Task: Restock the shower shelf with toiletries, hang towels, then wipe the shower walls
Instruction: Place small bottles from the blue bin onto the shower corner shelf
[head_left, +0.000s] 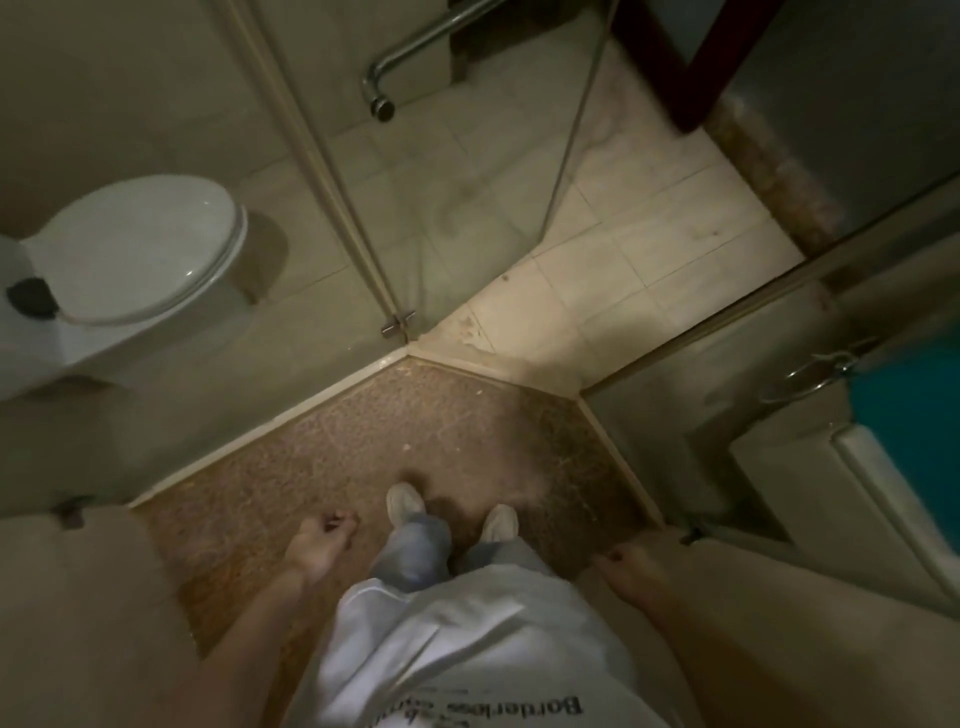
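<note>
I look straight down inside a glass shower stall with a brown speckled floor (374, 436). My left hand (322, 540) hangs at my side with the fingers curled in and nothing in it. My right hand (631, 564) hangs low at the right, fingers loosely bent, holding nothing. No toiletries, towels or cloth are in sight. The glass door (457, 197) with its chrome handle (384, 83) stands swung outward over the pale tiles.
A white toilet (135, 249) with its lid down stands outside the glass at left. Glass panels (691, 395) wall the stall on both sides. A chrome ring holder (810, 374) and a teal surface (914, 431) lie at right. A dark red door frame (670, 67) stands at top right.
</note>
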